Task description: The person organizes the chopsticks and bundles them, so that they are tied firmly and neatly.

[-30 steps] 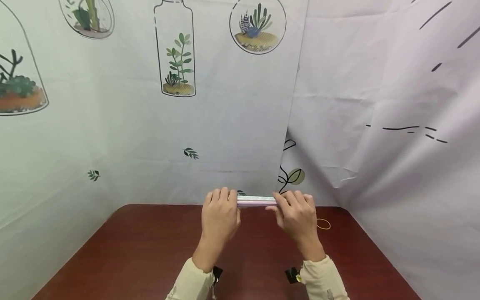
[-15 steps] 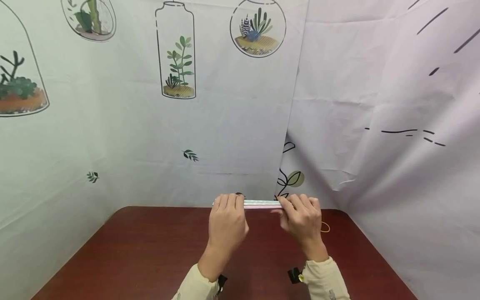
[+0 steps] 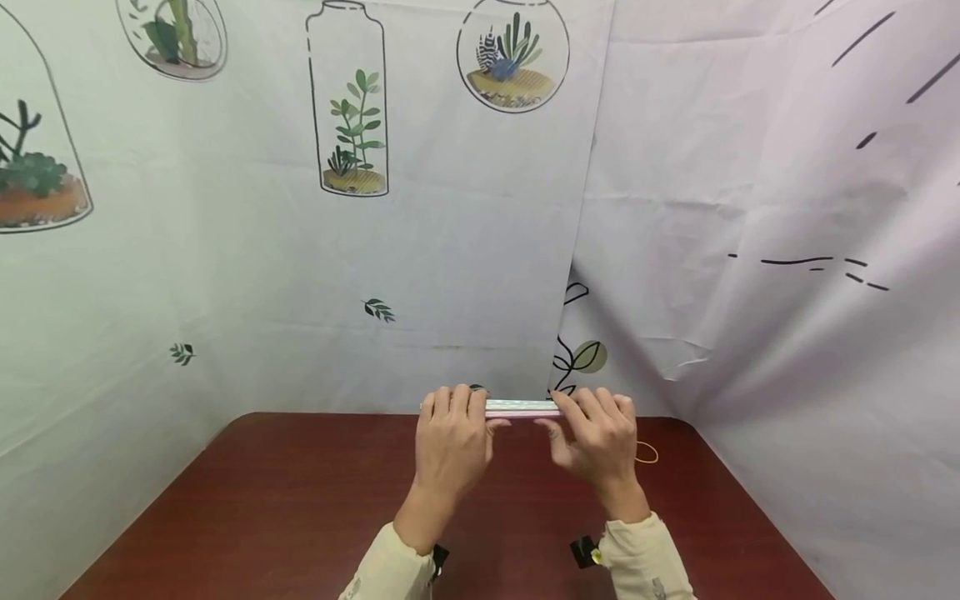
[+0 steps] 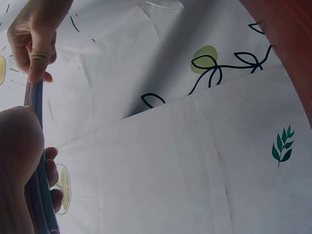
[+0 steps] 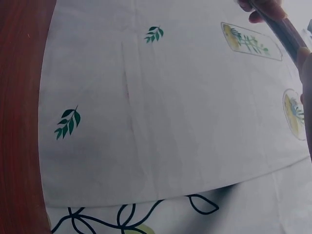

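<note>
Thing in hand: a slim layered bundle (image 3: 522, 408), pale blue-white above and pink below, held up in front of the far edge of the red-brown table (image 3: 300, 492). Both hands grip it: the left hand (image 3: 452, 429) is curled round one end portion, the right hand (image 3: 600, 429) round the other, fingers over the top and thumbs along the lower, near side. A short length shows bare between them.

Handling, our estimate: light, to judge by size, and fairly stiff, since the span runs straight with no visible sag. The faces look smooth, so we would expect the layers to slip against each other if pressed unevenly. Breakage seems a lesser worry than fanning or creasing. Best hold, we think, is near both ends with matched pressure, thumbs opposing fingers.

Orientation: long axis left to right across the person, close to level and roughly parallel to the table's far edge (the left wrist view, being turned, shows it almost upright). We find no tip or front; the hands cover most of the ends, so we cannot say whether it is folded or stacked loose. Near the right hand lies a thin yellow loop (image 3: 657, 454).
</note>
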A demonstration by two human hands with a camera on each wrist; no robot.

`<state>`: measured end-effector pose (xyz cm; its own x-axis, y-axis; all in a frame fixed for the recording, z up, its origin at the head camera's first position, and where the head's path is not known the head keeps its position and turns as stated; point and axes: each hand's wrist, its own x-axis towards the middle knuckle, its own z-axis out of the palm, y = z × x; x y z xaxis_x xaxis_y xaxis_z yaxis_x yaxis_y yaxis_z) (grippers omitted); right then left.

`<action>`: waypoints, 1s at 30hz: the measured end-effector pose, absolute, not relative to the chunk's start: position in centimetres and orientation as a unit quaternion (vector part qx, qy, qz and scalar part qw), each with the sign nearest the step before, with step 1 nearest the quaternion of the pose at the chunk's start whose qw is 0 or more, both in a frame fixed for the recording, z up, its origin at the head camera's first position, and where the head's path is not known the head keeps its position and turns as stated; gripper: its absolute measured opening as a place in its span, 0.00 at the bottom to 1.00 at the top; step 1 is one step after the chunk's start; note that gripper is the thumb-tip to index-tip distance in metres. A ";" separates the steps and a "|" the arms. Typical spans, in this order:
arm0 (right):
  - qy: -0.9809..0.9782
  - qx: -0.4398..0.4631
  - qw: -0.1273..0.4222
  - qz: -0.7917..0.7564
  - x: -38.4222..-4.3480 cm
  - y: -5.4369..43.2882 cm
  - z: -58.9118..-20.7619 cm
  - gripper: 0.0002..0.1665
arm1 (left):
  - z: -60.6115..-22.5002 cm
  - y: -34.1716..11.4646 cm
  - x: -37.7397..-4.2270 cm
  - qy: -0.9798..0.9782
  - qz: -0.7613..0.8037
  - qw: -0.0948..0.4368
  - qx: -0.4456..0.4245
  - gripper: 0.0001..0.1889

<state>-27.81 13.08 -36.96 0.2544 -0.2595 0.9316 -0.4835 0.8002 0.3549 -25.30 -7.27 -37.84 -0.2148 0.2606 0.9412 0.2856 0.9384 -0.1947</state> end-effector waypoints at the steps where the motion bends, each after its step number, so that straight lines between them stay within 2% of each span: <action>1: -0.612 0.307 0.725 0.078 -27.7 13.0 -36.9 0.25 | -37.9 -7.3 -25.4 -0.777 -0.010 0.605 -0.173 0.31; 13: -0.706 0.307 0.630 0.101 -26.8 12.5 -36.6 0.22 | -37.3 -8.2 -25.1 -0.793 0.009 0.588 -0.159 0.28; 17: -0.731 0.318 0.595 0.103 -26.7 13.0 -36.4 0.26 | -37.1 -8.3 -25.1 -0.801 0.015 0.576 -0.164 0.28; 21: -0.729 0.324 0.585 0.148 -26.7 14.8 -36.1 0.29 | -37.2 -8.2 -25.0 -0.805 0.016 0.570 -0.165 0.28; 24: -0.721 0.288 0.590 0.222 -26.8 17.6 -35.5 0.20 | -37.2 -8.2 -24.9 -0.808 0.010 0.567 -0.159 0.27; 26: -0.734 0.243 0.573 0.270 -27.0 19.8 -35.3 0.14 | -37.1 -8.2 -24.7 -0.811 0.007 0.564 -0.155 0.27; 28: -0.774 0.188 0.527 0.295 -27.4 21.9 -35.5 0.14 | -36.9 -8.3 -24.7 -0.814 0.007 0.560 -0.152 0.28; 30: -0.831 0.130 0.454 0.295 -28.0 23.7 -36.2 0.15 | -36.7 -8.4 -24.7 -0.817 0.009 0.556 -0.153 0.29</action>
